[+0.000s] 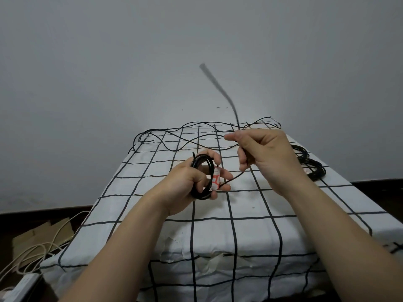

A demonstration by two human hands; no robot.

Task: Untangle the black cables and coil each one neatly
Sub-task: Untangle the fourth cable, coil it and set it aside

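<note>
I am watching the left hand (192, 184) gripping a small coil of black cable (201, 175), fingers curled through the loops, with a white-and-red label (216, 179) wrapped at the coil's right side. A strand (233, 178) is running from the coil up to the right hand (268, 153), which is pinching it between thumb and fingers, wrist lifted, back of the hand facing me. Beyond that hand, the cable's free end (218, 86) is whipping upward, blurred against the wall. Both hands are hovering over the desk, draped in a white grid cloth (250, 214). Loose black cable (192, 136) is sprawling along the far edge; coiled cables (311, 168) are lying at the right. Beige cords (39, 251) are lying on the floor at the left.
</note>
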